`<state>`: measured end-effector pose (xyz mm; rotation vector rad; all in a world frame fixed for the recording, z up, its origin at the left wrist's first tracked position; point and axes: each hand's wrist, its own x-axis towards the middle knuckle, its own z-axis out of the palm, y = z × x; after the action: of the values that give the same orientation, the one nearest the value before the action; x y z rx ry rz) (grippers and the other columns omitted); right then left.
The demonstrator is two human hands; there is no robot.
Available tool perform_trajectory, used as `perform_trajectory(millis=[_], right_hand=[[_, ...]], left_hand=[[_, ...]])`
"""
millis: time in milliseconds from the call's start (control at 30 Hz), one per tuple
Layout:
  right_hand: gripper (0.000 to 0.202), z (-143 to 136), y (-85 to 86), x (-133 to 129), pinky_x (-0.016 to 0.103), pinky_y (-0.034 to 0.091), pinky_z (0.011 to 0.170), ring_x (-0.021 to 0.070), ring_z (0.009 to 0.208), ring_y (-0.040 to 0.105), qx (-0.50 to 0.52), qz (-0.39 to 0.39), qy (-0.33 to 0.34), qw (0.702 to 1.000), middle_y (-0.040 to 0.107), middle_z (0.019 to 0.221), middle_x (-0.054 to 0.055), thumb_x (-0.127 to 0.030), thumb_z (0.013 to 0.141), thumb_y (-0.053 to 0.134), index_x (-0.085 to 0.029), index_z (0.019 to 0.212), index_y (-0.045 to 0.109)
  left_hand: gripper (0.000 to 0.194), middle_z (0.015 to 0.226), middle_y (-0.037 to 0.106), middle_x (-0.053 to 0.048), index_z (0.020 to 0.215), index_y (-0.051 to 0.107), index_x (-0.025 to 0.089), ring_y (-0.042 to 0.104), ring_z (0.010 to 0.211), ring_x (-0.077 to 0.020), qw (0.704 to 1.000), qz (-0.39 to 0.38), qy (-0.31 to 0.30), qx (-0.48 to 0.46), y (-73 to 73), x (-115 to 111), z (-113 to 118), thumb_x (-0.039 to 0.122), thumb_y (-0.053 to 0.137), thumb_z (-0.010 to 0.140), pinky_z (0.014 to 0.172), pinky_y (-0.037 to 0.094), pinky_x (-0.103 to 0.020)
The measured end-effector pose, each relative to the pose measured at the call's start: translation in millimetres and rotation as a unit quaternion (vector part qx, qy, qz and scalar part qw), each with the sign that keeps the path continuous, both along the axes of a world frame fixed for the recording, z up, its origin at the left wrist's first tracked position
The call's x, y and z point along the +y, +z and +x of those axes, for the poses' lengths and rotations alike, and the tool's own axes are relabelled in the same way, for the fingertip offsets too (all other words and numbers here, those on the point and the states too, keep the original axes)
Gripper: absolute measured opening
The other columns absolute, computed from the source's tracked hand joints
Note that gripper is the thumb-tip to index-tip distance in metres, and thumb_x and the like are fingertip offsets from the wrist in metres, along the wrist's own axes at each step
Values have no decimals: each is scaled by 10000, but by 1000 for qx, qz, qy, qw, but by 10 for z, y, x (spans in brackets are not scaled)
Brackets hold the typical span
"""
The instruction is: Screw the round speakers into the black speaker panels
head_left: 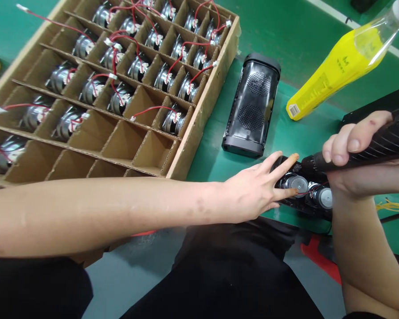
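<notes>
My left hand (262,188) reaches in from the left with its fingers spread, resting on the near end of a black housing (295,204). Two round silver speaker drivers (297,184) sit inside that housing, and a thin red wire runs between them. My right hand (355,146) is wrapped round a black ribbed power screwdriver (392,139), whose front end points left at the housing's upper edge. The screwdriver's tip and any screw are too hard to make out.
A cardboard divider box (204,106) of wired speaker drivers fills the upper left. A black speaker shell (252,106) lies beyond the housing, beside a yellow-labelled bottle (339,66). Yellow wires (395,205) lie at the right on the green table (269,26).
</notes>
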<state>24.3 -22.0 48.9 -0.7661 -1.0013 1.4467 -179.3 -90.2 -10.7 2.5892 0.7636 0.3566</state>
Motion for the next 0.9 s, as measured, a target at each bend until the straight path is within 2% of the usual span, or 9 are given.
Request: perform_trajectory(millis=[67,133,333,433,500,567,633,733,900], right_hand=[[605,-63,12,-15,303,506,472,169,552,576,-35,181,48,982,550,690,22,-697,1019,347,-287,1135,776],[584,-125,1,-27,276,506,456,151,561,583,-43,227,74,970,555,687,6,-694,1010,396,-266,1153,768],[557,-383,-32,-82,238,381,345,126,439,493,3,222,38,974,534,594,-6,-716,964,536,-199,1035,731],[586,-449,-5,-124,200,321,324,91,404,433,3,214,-14,977,474,556,-20,-762,957,513,-205,974,693],[655,-402,18,-140,191,385,368,104,468,516,-65,172,-30,983,489,583,-11,-831,941,450,-215,997,664],[721,-294,36,-141,215,497,458,154,634,651,-159,113,-13,981,551,658,11,-891,906,413,-231,1079,645],[760,-169,41,-135,236,561,536,193,798,714,-207,63,0,976,592,728,27,-916,888,396,-241,1141,632],[782,-30,35,-137,231,585,584,196,891,729,-209,33,3,977,621,788,32,-926,886,362,-243,1152,635],[829,2,34,-147,182,555,576,156,869,729,-204,27,-5,978,639,815,19,-938,882,282,-243,1149,646]], left_hand=[[528,1749,171,-223,1520,582,299,231,1574,-524,1000,0,0,2,-1,6,-3,298,685,1002,1215,373,-656],[535,1749,173,-217,1532,565,309,239,1574,-514,1000,-2,-1,3,0,14,-8,294,673,1007,1213,384,-649],[544,1726,216,-235,1541,560,299,270,1557,-520,1000,11,-4,0,-5,36,-25,309,668,1007,1213,377,-665],[545,1725,230,-218,1538,561,307,276,1557,-506,1000,18,-5,-4,-14,37,-33,315,671,1005,1214,378,-668],[546,1729,219,-213,1541,554,315,278,1556,-505,1000,19,-6,-2,-17,37,-39,311,666,1007,1204,389,-673],[540,1725,209,-235,1543,553,309,280,1548,-527,1000,18,-8,1,-13,39,-42,302,654,1013,1187,400,-684],[531,1715,209,-260,1541,557,303,283,1538,-550,1000,18,-9,4,-7,41,-42,295,646,1017,1169,412,-695],[529,1709,222,-263,1537,562,311,289,1533,-558,1000,19,-10,9,2,42,-40,290,649,1015,1144,440,-694],[548,1723,225,-227,1550,541,326,287,1544,-527,1000,25,-8,13,8,40,-42,300,654,1013,1156,435,-687]])
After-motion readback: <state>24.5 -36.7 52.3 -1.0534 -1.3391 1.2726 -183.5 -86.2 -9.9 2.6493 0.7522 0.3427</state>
